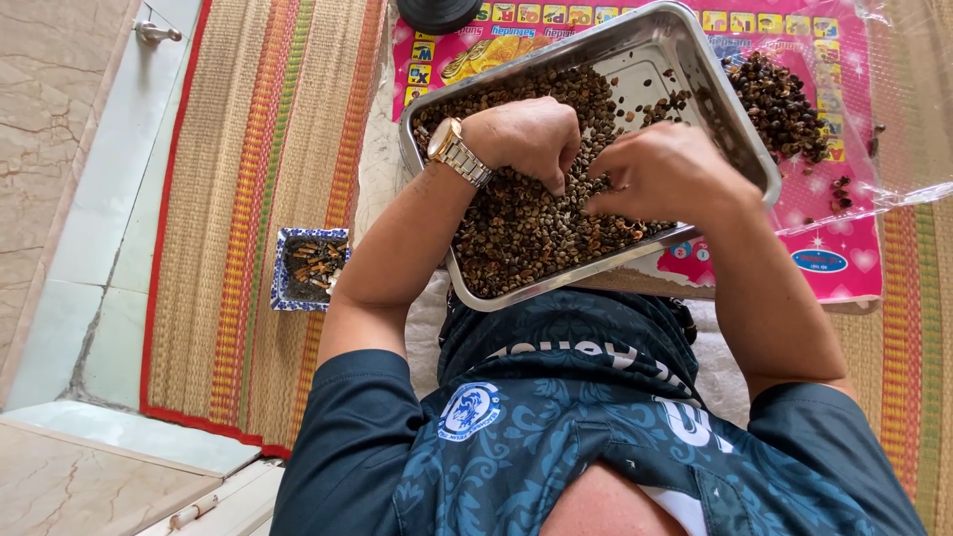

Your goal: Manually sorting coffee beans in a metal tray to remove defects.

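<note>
A rectangular metal tray rests tilted on my lap, filled with small brown dried seeds. My left hand, with a gold wristwatch on its wrist, is curled with the fingertips pinched down into the seeds near the tray's middle. My right hand lies next to it, fingers spread and pressed into the seeds. The two hands nearly touch. The far corner of the tray holds only a few loose seeds.
A heap of darker seeds lies on clear plastic over a pink printed sheet, right of the tray. A blue-and-white square dish of cigarette butts sits on the woven mat. A black round object is at the top.
</note>
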